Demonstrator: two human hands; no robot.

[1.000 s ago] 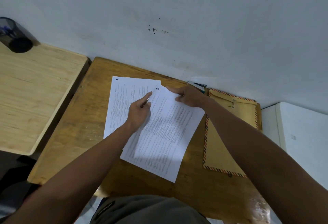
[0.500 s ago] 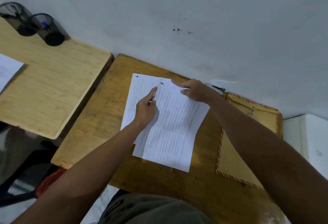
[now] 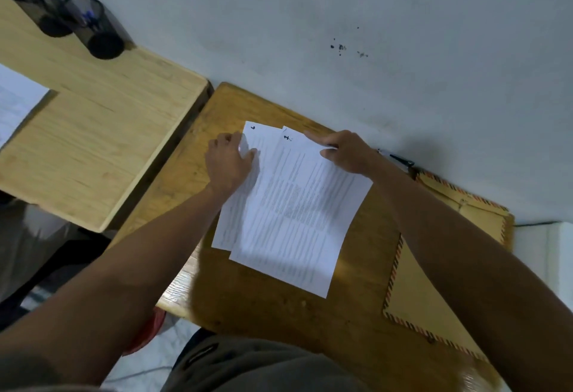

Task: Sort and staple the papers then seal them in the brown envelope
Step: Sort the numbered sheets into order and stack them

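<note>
Left hand (image 3: 228,162) pinching left edge of lower paper (image 3: 263,143), fingers curled round it. Right hand (image 3: 347,151) flat, fingers spread, pressing top paper (image 3: 297,214) onto desk (image 3: 279,314).

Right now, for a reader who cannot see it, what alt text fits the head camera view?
Two bare hands sort printed papers on a wooden desk: the left hand lifts a sheet's corner, the right hand presses the top sheet. A brown envelope lies at the right, under the forearm.
</note>
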